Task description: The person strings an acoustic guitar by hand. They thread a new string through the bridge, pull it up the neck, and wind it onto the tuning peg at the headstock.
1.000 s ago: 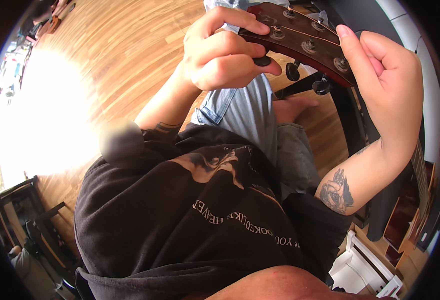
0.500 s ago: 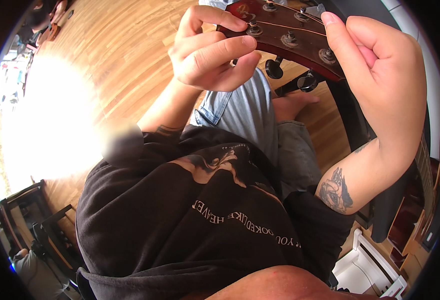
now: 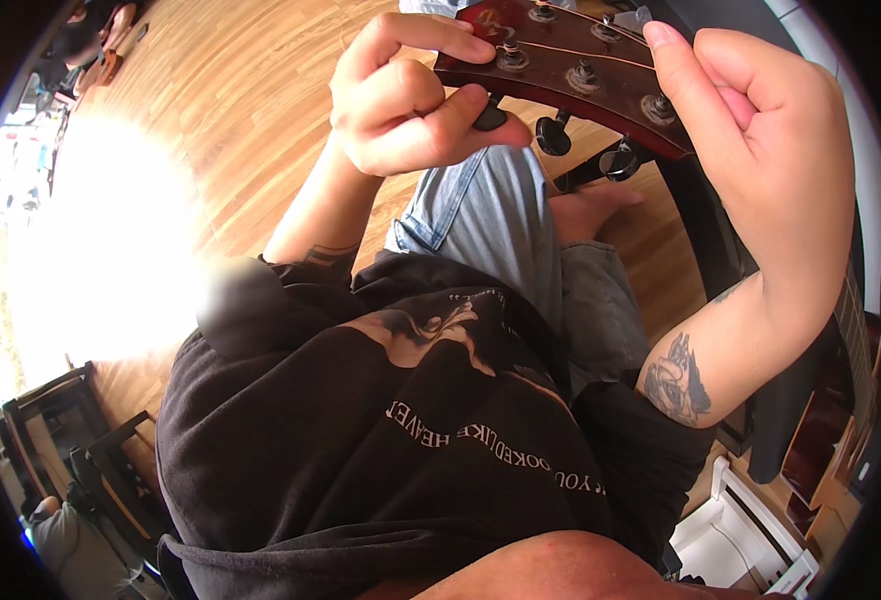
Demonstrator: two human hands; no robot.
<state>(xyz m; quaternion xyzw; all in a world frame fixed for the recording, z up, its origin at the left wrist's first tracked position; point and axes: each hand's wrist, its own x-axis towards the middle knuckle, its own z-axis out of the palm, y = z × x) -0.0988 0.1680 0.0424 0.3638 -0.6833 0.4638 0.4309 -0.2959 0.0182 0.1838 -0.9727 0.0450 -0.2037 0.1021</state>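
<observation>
A dark reddish-brown guitar headstock (image 3: pixel 600 90) slants across the top of the view, with several metal tuning posts on its face. My left hand (image 3: pixel 410 95) is at its left end. The thumb and a bent finger pinch a black tuning peg button (image 3: pixel 489 115), while the index finger reaches onto the face near a post. A thin guitar string (image 3: pixel 580 54) runs from that post towards my right hand (image 3: pixel 750 110). My right hand is closed, thumb and index finger pressed together at the headstock's right side, pinching the string. Two more black buttons (image 3: pixel 552 137) stick out below the edge.
My jeans-clad leg (image 3: pixel 485 205) and bare foot (image 3: pixel 600 205) are beneath the headstock, over a wood floor (image 3: pixel 260 90). A white stool-like frame (image 3: pixel 740 530) stands lower right beside more guitars (image 3: pixel 820 440). Dark chairs (image 3: pixel 90 440) stand lower left. Another person sits far upper left.
My left fingers have shifted and curled onto the tuning peg button, which now shows between thumb and finger. The headstock has moved very slightly; my right hand keeps its pinch.
</observation>
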